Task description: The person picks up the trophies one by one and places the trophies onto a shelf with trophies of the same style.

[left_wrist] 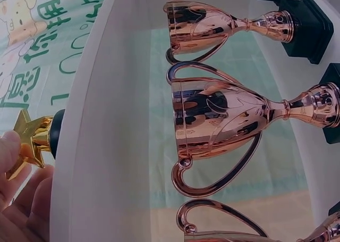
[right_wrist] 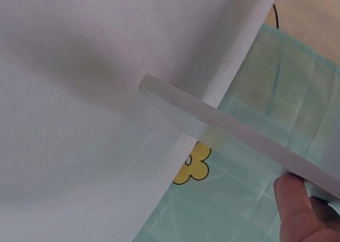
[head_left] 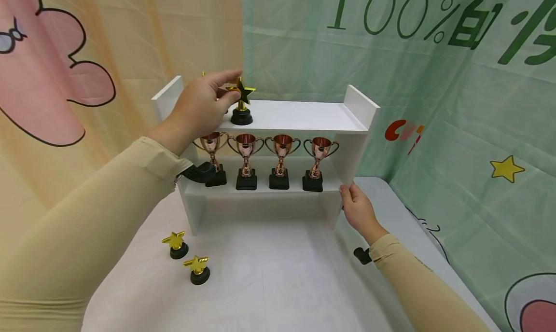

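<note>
Closest in, two tan sleeves: the left sleeve point(head_left: 87, 235) reaching up high, the right sleeve point(head_left: 425, 279) coming in lower down. Between them spreads the white surface point(head_left: 278, 283), and over on its left side stand two gold star trophies, the nearer one point(head_left: 200, 271) and, just beyond it, the farther one point(head_left: 176, 245), close together but apart, each on a round black base.

Further on, the right hand point(head_left: 359, 211) has the front edge of the white shelf point(head_left: 200, 201) on its right side, thumb and fingers gripping the panel. Across the middle board runs a row of four copper-coloured cups point(head_left: 281, 157), all upright on black bases, the leftmost partly covered by the left wrist.

Up top, here's the left hand point(head_left: 201, 103), thumb and fingers pinching a gold star, and that held star trophy point(head_left: 241, 107) is upright with its base on the top board. A gold tip point(head_left: 202, 74) pokes up behind the hand; what it belongs to is hidden.

At the back hangs the printed curtain point(head_left: 295, 57), green with lettering, turning orange on the left, where a big pink cartoon figure point(head_left: 48, 76) fills the corner.
</note>
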Action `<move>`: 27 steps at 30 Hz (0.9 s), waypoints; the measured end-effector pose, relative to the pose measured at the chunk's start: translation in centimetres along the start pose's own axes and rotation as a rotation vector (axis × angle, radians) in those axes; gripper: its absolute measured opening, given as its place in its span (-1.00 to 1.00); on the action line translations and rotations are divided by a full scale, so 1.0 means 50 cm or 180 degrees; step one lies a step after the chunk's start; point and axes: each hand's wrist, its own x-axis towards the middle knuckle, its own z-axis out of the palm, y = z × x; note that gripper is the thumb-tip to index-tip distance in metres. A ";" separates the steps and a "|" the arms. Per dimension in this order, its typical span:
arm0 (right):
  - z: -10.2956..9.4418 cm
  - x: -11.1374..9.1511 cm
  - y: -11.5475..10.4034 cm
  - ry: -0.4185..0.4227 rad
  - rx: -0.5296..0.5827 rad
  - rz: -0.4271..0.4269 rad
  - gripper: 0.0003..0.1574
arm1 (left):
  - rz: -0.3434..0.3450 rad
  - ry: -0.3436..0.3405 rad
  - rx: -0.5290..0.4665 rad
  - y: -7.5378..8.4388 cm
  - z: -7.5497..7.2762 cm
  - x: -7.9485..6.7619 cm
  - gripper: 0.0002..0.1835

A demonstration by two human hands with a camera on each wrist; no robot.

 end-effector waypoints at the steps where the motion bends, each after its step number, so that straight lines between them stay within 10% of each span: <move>1: 0.001 0.000 0.000 0.0001 0.0008 -0.0003 -0.34 | -0.0002 0.0001 -0.0001 0.001 -0.001 -0.001 -0.44; 13: 0.002 0.002 0.004 0.0004 -0.0002 -0.0035 -0.35 | 0.0069 0.0080 0.0202 0.022 -0.025 -0.012 -0.42; 27: -0.001 0.000 0.004 0.0017 -0.0110 0.0011 -0.33 | 0.0454 0.0676 0.0378 0.027 -0.081 -0.055 -0.41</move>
